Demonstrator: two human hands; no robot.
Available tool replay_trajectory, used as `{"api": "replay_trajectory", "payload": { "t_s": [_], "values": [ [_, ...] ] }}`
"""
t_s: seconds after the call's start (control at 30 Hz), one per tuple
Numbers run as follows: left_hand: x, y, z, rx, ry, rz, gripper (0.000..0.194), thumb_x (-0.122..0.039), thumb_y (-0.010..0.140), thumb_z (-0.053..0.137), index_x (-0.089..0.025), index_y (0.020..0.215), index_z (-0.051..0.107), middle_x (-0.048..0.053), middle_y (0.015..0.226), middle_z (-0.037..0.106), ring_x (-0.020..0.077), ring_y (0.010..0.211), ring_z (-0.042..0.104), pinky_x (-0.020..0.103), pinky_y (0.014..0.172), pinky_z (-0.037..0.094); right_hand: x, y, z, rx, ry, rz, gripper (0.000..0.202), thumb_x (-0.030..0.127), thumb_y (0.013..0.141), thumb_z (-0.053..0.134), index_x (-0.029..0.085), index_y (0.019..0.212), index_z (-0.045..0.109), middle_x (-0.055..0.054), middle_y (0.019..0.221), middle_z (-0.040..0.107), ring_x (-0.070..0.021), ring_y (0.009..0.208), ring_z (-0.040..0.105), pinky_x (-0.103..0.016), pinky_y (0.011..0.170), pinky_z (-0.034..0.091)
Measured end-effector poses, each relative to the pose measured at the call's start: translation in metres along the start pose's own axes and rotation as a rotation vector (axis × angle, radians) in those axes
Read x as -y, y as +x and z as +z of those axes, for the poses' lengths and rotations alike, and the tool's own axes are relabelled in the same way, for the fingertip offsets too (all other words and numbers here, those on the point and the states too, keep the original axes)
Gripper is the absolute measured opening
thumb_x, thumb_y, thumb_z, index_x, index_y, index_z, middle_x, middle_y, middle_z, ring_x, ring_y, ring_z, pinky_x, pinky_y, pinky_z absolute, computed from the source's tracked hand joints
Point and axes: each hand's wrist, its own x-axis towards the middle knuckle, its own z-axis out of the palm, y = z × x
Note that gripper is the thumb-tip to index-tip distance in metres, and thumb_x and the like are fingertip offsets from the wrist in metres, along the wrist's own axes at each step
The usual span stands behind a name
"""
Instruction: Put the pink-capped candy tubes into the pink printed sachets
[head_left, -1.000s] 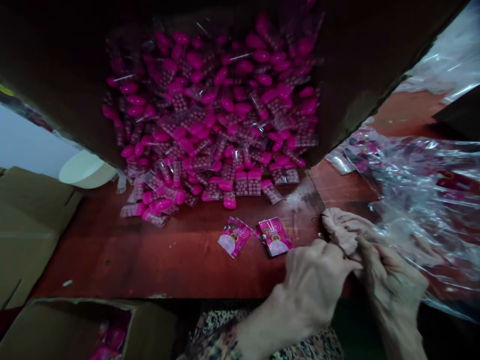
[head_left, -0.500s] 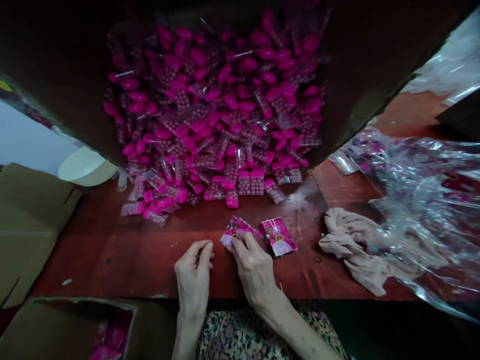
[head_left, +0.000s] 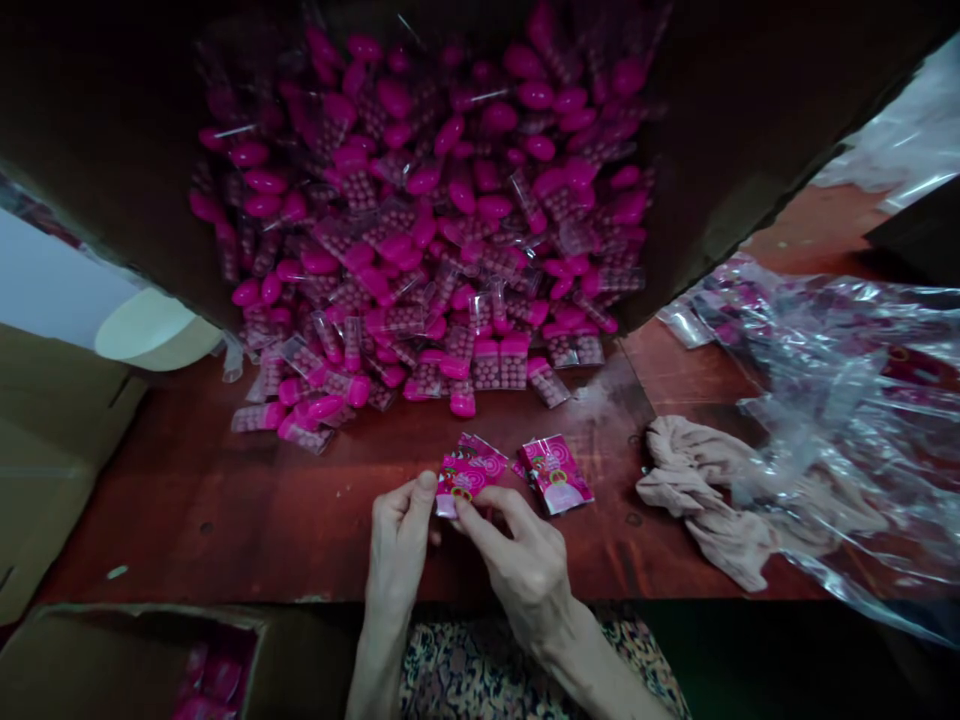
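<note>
A flat pink printed wrapper [head_left: 466,480] is pinched between my two hands just above the table. My left hand [head_left: 400,540] is closed, its thumb on the wrapper's left edge. My right hand [head_left: 525,550] grips the lower edge, thumb and bent fingers together. Another printed piece shows partly behind the held one. To the right lies a small stack of similar pink wrappers [head_left: 558,475]. Beyond my hands spreads a heap of small clear containers [head_left: 499,362] with bright pink caps and small round balls inside. My lower fingers are partly hidden.
A large dark carton [head_left: 720,180] lies open around the heap. Crumpled cloth [head_left: 701,490] and clear plastic film [head_left: 847,370] lie on the right. A pale bowl [head_left: 154,335] stands at left. An open cardboard box [head_left: 90,660] with pink items sits below the table [head_left: 247,530].
My left hand has moved right and up to the wrapper and taken its left edge. My right hand has shifted slightly right and down, with the wrapper now facing up between both hands.
</note>
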Motion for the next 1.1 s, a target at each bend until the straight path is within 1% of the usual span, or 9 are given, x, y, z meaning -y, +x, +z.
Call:
{"api": "replay_trajectory", "payload": {
  "t_s": [0.1,0.27,0.3,0.4,0.47,0.63,0.8,0.93,1.1],
  "values": [
    [-0.006,0.004,0.003,0.050,-0.262,-0.104,0.018,-0.032,0.065,0.073,-0.014,0.064,0.069,0.000,0.057,0.065,0.0100,0.054,0.055,0.019,0.055,0.043,0.004,0.000,-0.006,-0.023,0.094,-0.035,0.022,0.010,0.086,0.052,0.015,0.101,0.067,-0.009,0.085,0.062,-0.0164,0.077,0.060,-0.023,0.062,0.051],
    [-0.019,0.002,0.012,-0.064,-0.592,-0.203,0.021,-0.023,0.051,0.081,-0.014,0.067,0.072,0.003,0.063,0.070,0.0120,0.057,0.060,0.023,0.060,0.049,0.016,0.006,-0.008,-0.122,0.417,0.478,0.052,0.021,0.074,0.069,0.018,0.123,0.051,-0.008,0.102,0.057,-0.0153,0.076,0.058,-0.025,0.062,0.053],
    [-0.020,0.000,0.014,-0.069,-0.612,-0.209,0.022,-0.022,0.050,0.081,-0.014,0.067,0.072,0.003,0.063,0.070,0.0119,0.056,0.060,0.023,0.059,0.049,0.018,0.008,-0.008,-0.108,0.482,0.554,0.048,0.021,0.072,0.071,0.019,0.117,0.054,-0.006,0.099,0.059,-0.0143,0.072,0.058,-0.024,0.060,0.052],
    [-0.021,-0.003,0.018,-0.066,-0.640,-0.206,0.021,-0.021,0.048,0.082,-0.014,0.065,0.072,0.001,0.060,0.069,0.0092,0.053,0.058,0.020,0.056,0.048,0.022,0.013,-0.006,-0.050,0.609,0.656,0.006,0.021,0.076,0.066,0.017,0.079,0.063,0.001,0.073,0.061,-0.0121,0.063,0.055,-0.022,0.058,0.048],
    [-0.019,-0.004,0.019,-0.038,-0.658,-0.196,0.020,-0.021,0.049,0.082,-0.014,0.064,0.072,0.000,0.057,0.067,0.0078,0.051,0.056,0.018,0.055,0.048,0.021,0.015,-0.006,-0.048,0.624,0.671,0.017,0.021,0.080,0.061,0.016,0.064,0.059,0.003,0.060,0.057,-0.0102,0.057,0.052,-0.020,0.054,0.044],
    [-0.012,-0.001,0.020,0.011,-0.655,-0.226,0.020,-0.026,0.053,0.081,-0.014,0.065,0.071,0.002,0.060,0.068,0.0116,0.056,0.060,0.023,0.059,0.050,0.012,0.012,-0.010,-0.090,0.464,0.633,0.021,0.023,0.084,0.057,0.016,0.064,0.061,0.004,0.056,0.055,-0.0087,0.051,0.051,-0.018,0.049,0.042],
    [0.004,0.009,0.022,-0.156,-0.412,-0.081,0.021,-0.027,0.060,0.076,-0.016,0.077,0.070,0.001,0.069,0.068,0.0120,0.060,0.058,0.024,0.061,0.048,0.007,0.006,-0.018,-0.215,0.280,0.517,0.009,0.018,0.083,0.057,0.017,0.084,0.067,0.000,0.069,0.068,-0.0107,0.055,0.062,-0.019,0.055,0.049],
    [0.013,0.013,0.026,-0.334,0.215,0.174,0.039,-0.024,0.069,0.068,-0.016,0.107,0.062,0.005,0.083,0.063,0.0176,0.069,0.058,0.032,0.066,0.047,0.006,0.005,-0.019,-0.240,0.274,0.565,0.012,0.020,0.081,0.062,0.017,0.092,0.065,0.001,0.069,0.071,-0.0117,0.052,0.064,-0.018,0.052,0.051],
    [0.010,0.011,0.026,-0.347,0.585,0.437,0.020,-0.023,0.074,0.063,-0.019,0.094,0.066,0.012,0.104,0.057,0.0281,0.096,0.053,0.042,0.082,0.042,0.005,0.006,-0.020,-0.165,0.355,0.617,0.007,0.021,0.082,0.060,0.018,0.083,0.066,0.003,0.061,0.069,-0.0109,0.048,0.063,-0.017,0.049,0.051]
  ]
}}
